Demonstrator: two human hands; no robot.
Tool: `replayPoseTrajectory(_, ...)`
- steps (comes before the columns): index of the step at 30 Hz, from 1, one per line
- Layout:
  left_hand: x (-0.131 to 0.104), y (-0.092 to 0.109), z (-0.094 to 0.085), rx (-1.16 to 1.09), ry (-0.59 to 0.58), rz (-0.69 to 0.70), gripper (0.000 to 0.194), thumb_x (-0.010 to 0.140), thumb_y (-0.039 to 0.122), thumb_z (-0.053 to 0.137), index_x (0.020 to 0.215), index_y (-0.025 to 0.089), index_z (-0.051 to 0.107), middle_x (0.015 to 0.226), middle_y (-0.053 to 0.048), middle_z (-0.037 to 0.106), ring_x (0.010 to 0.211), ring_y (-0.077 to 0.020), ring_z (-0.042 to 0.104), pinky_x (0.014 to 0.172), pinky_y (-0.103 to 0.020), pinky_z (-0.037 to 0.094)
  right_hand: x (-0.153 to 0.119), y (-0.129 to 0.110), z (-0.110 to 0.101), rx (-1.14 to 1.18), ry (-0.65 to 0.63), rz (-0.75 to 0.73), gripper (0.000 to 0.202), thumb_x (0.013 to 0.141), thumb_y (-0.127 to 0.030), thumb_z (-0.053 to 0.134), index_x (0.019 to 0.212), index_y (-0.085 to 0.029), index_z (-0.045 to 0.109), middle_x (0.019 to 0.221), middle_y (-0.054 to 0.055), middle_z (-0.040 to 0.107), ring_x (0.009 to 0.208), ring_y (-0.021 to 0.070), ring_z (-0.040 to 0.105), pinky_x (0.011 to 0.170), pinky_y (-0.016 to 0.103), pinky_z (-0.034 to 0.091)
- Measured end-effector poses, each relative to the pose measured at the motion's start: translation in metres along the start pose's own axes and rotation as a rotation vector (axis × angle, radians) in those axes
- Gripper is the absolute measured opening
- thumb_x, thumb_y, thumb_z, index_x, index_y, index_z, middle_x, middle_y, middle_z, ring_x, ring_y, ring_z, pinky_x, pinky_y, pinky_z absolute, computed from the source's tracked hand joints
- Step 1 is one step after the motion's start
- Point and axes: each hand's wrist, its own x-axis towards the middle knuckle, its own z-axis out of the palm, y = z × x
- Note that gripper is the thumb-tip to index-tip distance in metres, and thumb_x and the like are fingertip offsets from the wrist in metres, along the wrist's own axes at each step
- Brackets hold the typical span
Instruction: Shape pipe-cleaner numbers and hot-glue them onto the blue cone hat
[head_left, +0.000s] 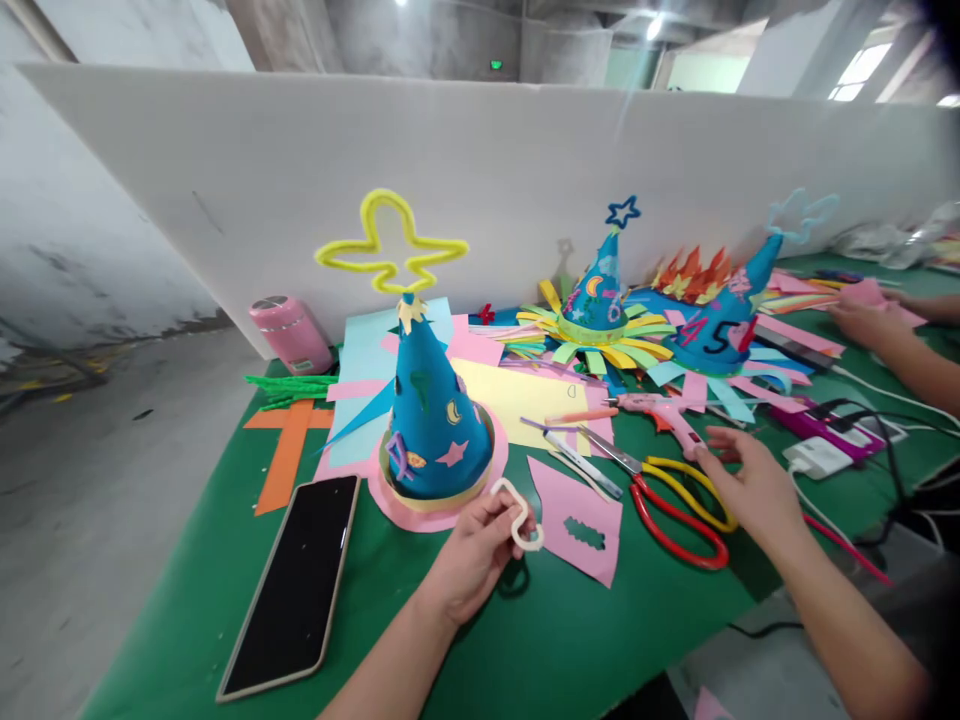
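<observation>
My left hand (480, 555) is closed in a pinch on a white pipe cleaner (517, 515) bent into a curved, numeral-like shape. Just behind it stands a blue cone party hat (425, 430) with a pink brim, stuck-on shapes and a purple 4. A yellow pipe-cleaner figure (411, 244) tops this hat. My right hand (750, 485) has its fingers apart at the handle end of a pink hot glue gun (679, 425); I cannot tell whether they touch. Below that hand lie scissors (679, 500) with red and yellow handles.
A phone (296, 585) lies at front left, a pink bottle (291, 333) behind it. Cut pink paper (577, 520) and a pen (581, 462) lie mid-table. Two more hats (596, 295) stand farther back. At right are a purple power strip (840, 428), cords and another person's hands (874, 325).
</observation>
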Motion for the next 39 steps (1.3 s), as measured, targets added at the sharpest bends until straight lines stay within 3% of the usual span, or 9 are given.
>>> replayPoseTrajectory(7, 0.003, -0.010, -0.004, -0.103, -0.120, 0.021, 0.019, 0.072, 0.027, 0.063, 0.068, 0.014, 0.050, 0.063, 0.001, 0.055, 0.048, -0.0051, 0.042, 0.050, -0.020, 0.029, 0.015, -0.012, -0.002, -0.153, -0.023, -0.049, 0.045, 0.069, -0.041, 0.054, 0.100, -0.009, 0.057, 0.096, 0.019, 0.057, 0.080, 0.0282, 0.055, 0.069, 0.041, 0.042)
replayPoseTrajectory(10, 0.003, -0.011, -0.004, -0.135, -0.138, 0.036, 0.018, 0.072, 0.027, 0.062, 0.070, 0.015, 0.049, 0.064, 0.001, 0.055, 0.048, -0.0051, 0.043, 0.051, -0.020, 0.030, 0.005, -0.039, -0.003, -0.122, -0.003, -0.094, 0.040, 0.071, -0.040, 0.052, 0.102, -0.013, 0.056, 0.100, 0.017, 0.057, 0.084, 0.0278, 0.054, 0.070, 0.040, 0.042)
replayPoseTrajectory(12, 0.003, -0.010, -0.004, -0.150, -0.141, 0.042, 0.018, 0.072, 0.027, 0.062, 0.070, 0.015, 0.049, 0.064, 0.001, 0.055, 0.048, -0.0050, 0.044, 0.051, -0.020, 0.030, -0.010, -0.066, -0.001, 0.096, -0.043, -0.172, 0.031, 0.076, -0.037, 0.049, 0.100, -0.018, 0.055, 0.099, 0.011, 0.058, 0.086, 0.0231, 0.055, 0.071, 0.034, 0.044)
replayPoseTrajectory(16, 0.004, -0.009, -0.005, -0.141, -0.128, 0.036, 0.016, 0.074, 0.025, 0.060, 0.069, 0.013, 0.051, 0.063, 0.000, 0.056, 0.048, -0.0053, 0.045, 0.050, -0.020, 0.029, -0.041, -0.124, 0.012, 0.555, -0.509, -0.280, 0.023, 0.081, -0.034, 0.047, 0.099, -0.020, 0.053, 0.086, 0.004, 0.059, 0.076, 0.0169, 0.056, 0.065, 0.027, 0.045)
replayPoseTrajectory(19, 0.004, -0.008, -0.005, -0.123, -0.096, 0.015, 0.015, 0.076, 0.023, 0.058, 0.068, 0.012, 0.053, 0.060, -0.001, 0.056, 0.052, -0.0063, 0.047, 0.051, -0.019, 0.030, -0.049, -0.154, 0.023, 0.667, -0.708, -0.315, 0.015, 0.082, -0.030, 0.047, 0.086, -0.019, 0.055, 0.075, 0.001, 0.057, 0.066, 0.0137, 0.053, 0.059, 0.024, 0.043)
replayPoseTrajectory(23, 0.006, -0.006, -0.006, -0.120, -0.062, -0.020, 0.014, 0.075, 0.023, 0.060, 0.069, 0.011, 0.055, 0.059, -0.001, 0.055, 0.054, -0.0067, 0.048, 0.054, -0.019, 0.032, -0.050, -0.170, 0.034, 0.742, -0.885, -0.341, 0.012, 0.082, -0.028, 0.047, 0.075, -0.018, 0.050, 0.067, -0.001, 0.053, 0.060, 0.0118, 0.051, 0.055, 0.022, 0.041)
replayPoseTrajectory(34, 0.003, -0.006, -0.009, -0.022, -0.067, 0.051, 0.017, 0.074, 0.026, 0.061, 0.068, 0.011, 0.056, 0.061, -0.001, 0.051, 0.059, -0.0087, 0.044, 0.058, -0.022, 0.032, -0.053, -0.177, 0.036, 0.558, -0.869, -0.414, 0.010, 0.078, -0.018, 0.048, 0.068, -0.018, 0.048, 0.062, -0.003, 0.049, 0.053, 0.0088, 0.046, 0.046, 0.018, 0.034)
replayPoseTrajectory(39, 0.001, -0.004, -0.007, -0.090, -0.047, 0.016, 0.016, 0.073, 0.025, 0.063, 0.069, 0.011, 0.057, 0.061, -0.001, 0.053, 0.059, -0.0086, 0.046, 0.058, -0.021, 0.033, -0.053, -0.179, 0.030, 0.596, -0.806, -0.430, 0.010, 0.080, -0.024, 0.048, 0.072, -0.018, 0.049, 0.063, -0.003, 0.051, 0.056, 0.0097, 0.048, 0.051, 0.020, 0.038)
